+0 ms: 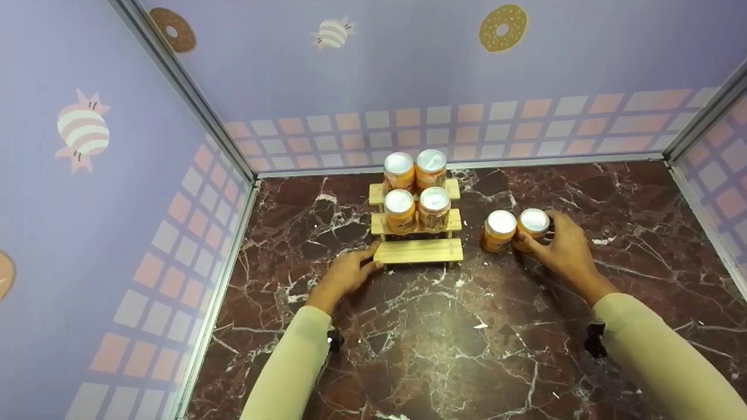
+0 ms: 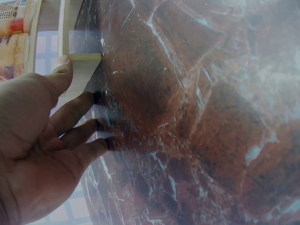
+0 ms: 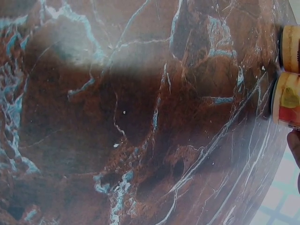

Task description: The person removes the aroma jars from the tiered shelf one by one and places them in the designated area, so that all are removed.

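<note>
A small three-step wooden rack point(image 1: 418, 251) stands on the table. Two orange cans point(image 1: 400, 214) with silver tops sit on its middle step and two more point(image 1: 430, 166) on the top step; the lowest step is bare. At that step's left end is my left hand point(image 1: 345, 273), its thumb touching the wood, its fingers loosely extended beside it in the left wrist view. To the right of the rack, my right hand point(image 1: 563, 248) holds an orange can point(image 1: 534, 221) between thumb and fingers. Close beside it stands a similar can point(image 1: 499, 230), also seen in the right wrist view.
The dark red marbled table point(image 1: 420, 338) has white veins and a few small white flecks. Lilac panels point(image 1: 373, 70) with donut and candy prints wall it in at the back, left and right. The back panel stands just behind the rack.
</note>
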Demonstrator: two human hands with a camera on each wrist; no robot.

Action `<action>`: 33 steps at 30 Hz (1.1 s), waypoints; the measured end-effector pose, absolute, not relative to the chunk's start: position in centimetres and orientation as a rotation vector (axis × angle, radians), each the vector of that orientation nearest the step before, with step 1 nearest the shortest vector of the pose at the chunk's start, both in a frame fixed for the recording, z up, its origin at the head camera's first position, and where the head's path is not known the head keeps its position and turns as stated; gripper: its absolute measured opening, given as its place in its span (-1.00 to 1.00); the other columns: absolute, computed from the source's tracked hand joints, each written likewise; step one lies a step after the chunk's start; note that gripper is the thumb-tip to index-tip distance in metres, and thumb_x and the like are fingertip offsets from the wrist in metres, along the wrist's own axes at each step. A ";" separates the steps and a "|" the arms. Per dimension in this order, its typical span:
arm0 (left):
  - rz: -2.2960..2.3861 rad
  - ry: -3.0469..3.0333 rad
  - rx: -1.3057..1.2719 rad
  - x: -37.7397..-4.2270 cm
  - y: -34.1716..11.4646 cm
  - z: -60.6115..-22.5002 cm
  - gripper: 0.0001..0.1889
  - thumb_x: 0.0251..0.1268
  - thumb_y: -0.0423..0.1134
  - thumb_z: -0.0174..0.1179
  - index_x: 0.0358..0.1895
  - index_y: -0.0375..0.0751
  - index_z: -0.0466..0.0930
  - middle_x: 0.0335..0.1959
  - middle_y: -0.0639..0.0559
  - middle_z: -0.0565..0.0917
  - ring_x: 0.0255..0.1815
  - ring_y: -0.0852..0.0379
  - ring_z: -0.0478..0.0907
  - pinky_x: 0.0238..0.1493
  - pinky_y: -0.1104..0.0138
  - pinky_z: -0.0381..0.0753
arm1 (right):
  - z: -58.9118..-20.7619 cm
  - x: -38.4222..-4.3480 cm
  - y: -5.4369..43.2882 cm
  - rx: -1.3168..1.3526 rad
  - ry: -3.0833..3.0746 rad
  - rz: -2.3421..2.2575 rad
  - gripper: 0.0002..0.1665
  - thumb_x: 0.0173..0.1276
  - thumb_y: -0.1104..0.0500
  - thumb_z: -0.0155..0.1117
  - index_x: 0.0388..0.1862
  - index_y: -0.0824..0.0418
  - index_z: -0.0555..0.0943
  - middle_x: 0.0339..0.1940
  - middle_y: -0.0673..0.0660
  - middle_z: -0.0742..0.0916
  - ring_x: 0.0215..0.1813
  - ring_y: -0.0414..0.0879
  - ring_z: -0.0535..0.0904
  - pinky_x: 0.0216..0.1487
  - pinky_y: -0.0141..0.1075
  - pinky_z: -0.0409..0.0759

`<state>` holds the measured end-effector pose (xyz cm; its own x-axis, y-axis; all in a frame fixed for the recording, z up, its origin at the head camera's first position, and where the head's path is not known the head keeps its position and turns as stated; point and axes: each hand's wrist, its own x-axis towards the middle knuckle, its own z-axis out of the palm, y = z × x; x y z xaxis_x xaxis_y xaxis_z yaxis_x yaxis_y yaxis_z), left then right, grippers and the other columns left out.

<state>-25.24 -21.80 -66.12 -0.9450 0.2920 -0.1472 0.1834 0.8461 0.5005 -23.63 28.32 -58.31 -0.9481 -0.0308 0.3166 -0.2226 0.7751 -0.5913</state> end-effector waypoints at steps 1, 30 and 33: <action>0.736 2.802 0.362 -25.1 -21.7 -65.9 -0.25 0.56 0.38 0.14 0.73 0.44 0.25 0.59 -0.12 0.57 0.57 -0.27 0.57 0.66 -0.13 0.50 | -58.3 -23.6 28.3 0.205 -2.677 0.944 -0.20 0.41 0.07 0.65 0.36 0.58 0.51 0.15 0.61 0.70 0.17 0.57 0.66 0.19 0.45 0.63; 0.709 2.811 0.358 -25.3 -21.8 -66.2 -0.25 0.57 0.37 0.14 0.73 0.48 0.19 0.61 -0.11 0.55 0.58 -0.26 0.56 0.68 -0.11 0.49 | -57.7 -23.6 28.3 0.177 -2.737 0.974 -0.14 0.41 0.08 0.65 0.39 0.62 0.47 0.22 0.66 0.67 0.25 0.61 0.62 0.32 0.48 0.58; 0.688 2.819 0.379 -25.3 -21.8 -66.3 -0.26 0.57 0.36 0.14 0.73 0.46 0.21 0.59 -0.13 0.57 0.56 -0.27 0.57 0.67 -0.12 0.50 | -57.7 -23.6 28.3 0.184 -2.735 0.949 -0.15 0.40 0.12 0.65 0.39 0.63 0.46 0.21 0.67 0.67 0.23 0.62 0.63 0.27 0.47 0.60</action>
<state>-25.34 -21.84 -66.29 -0.9439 0.2965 -0.1453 0.1963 0.8577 0.4752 -23.61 28.28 -57.70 -0.9633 -0.0401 0.2656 -0.1960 0.7811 -0.5928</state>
